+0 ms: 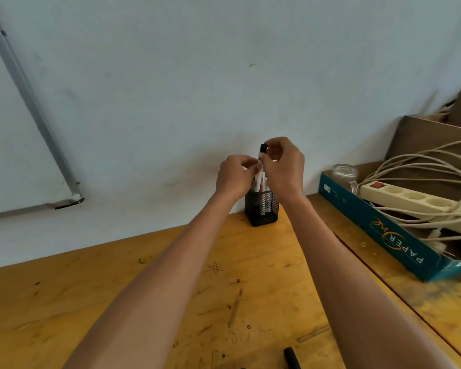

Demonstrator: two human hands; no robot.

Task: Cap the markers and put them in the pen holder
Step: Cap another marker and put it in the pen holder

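A black mesh pen holder stands on the wooden table near the wall, with white markers upright inside. Above it my left hand grips the white body of a marker held upright. My right hand pinches the black cap at the marker's top end. Whether the cap is fully seated is hidden by my fingers. Another black marker or cap lies on the table at the bottom edge of the view, only partly visible.
A teal paper-box lid at the right holds a power strip, tangled cream cables and a glass jar. Cardboard boxes stand behind it. A whiteboard leans on the wall at left. The table is scratched.
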